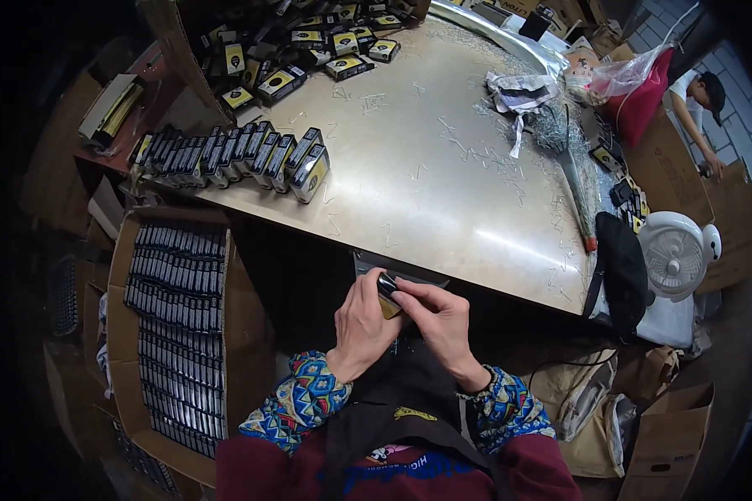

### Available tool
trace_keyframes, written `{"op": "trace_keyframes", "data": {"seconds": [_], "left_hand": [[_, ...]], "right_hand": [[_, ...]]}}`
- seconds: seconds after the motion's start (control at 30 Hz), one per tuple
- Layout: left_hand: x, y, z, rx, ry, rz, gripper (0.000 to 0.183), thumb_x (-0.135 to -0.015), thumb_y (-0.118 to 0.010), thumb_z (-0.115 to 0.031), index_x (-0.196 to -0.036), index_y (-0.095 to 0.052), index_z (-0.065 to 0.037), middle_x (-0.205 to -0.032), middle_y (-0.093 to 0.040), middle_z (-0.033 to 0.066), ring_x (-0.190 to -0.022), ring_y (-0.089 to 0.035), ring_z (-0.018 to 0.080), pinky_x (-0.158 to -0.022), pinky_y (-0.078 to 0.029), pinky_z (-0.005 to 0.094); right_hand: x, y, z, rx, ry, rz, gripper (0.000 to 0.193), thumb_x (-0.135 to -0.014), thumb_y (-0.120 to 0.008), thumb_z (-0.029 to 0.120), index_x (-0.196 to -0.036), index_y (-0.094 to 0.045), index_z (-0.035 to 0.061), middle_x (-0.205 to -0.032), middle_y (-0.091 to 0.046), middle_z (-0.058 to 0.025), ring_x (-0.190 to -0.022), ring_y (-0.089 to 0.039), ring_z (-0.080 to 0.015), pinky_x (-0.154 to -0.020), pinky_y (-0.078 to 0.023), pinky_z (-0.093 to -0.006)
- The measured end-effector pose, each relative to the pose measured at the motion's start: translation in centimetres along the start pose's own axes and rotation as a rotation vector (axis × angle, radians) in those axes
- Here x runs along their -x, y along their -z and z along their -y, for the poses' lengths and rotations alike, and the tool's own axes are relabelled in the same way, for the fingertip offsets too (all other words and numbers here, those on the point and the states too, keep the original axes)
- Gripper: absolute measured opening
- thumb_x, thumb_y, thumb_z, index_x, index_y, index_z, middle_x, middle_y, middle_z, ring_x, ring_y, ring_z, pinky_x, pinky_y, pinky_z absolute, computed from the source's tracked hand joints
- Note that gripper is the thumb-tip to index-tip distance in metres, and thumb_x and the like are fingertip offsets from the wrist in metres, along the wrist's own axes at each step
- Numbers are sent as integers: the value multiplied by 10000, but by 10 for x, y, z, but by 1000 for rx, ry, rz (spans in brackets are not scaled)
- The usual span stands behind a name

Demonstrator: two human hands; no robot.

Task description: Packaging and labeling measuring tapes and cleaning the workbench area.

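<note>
My left hand (362, 324) and my right hand (441, 321) meet just below the near edge of the metal table (426, 167). Together they grip one small black and yellow box (387, 296), fingers closed around its top and side. A grey metal fixture (397, 269) juts out from the table edge right behind the box. On the table's left side stands a row of the same small boxes (234, 156), on edge and packed close. A loose heap of more boxes (309, 46) lies at the far left corner.
An open cardboard carton (175, 326) packed with rows of boxes sits at my left. Scattered wire bits and a crumpled rag (518, 92) lie on the table. A white fan (677, 255), a black bag (622, 271) and paper bags stand at right; another person (702, 100) bends over cartons far right.
</note>
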State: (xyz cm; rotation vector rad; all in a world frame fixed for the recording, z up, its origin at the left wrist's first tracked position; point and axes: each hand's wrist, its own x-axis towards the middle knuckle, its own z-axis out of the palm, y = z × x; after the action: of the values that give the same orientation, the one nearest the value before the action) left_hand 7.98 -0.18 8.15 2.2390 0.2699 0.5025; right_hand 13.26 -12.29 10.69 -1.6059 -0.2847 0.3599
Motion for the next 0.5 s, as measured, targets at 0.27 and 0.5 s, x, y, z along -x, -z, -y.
{"op": "trace_keyframes", "data": {"seconds": [0.27,0.5], "left_hand": [[3,-4,6,-16,-10,13,574,-735,-741,-122,-1190,-412,-3,-977,-587,215,-883,-608,416,-714,-499,454],[-2,0,4,126,200,82,522,-729,-736,-125,-1134,-425,-12,-951,-599,235,-845,-610,445,-693,-500,475]], "right_hand": [[0,-3,-5,71,45,-34,187,-858,-688,18,-1038,-708,-30,-972,-725,-82,-858,-640,-77,-748,-522,-217],[-2,-3,0,396,454,36,185,-830,-676,-21,-1013,-681,-48,-1004,-705,-159,-841,-689,-206,-743,-541,-277]]}}
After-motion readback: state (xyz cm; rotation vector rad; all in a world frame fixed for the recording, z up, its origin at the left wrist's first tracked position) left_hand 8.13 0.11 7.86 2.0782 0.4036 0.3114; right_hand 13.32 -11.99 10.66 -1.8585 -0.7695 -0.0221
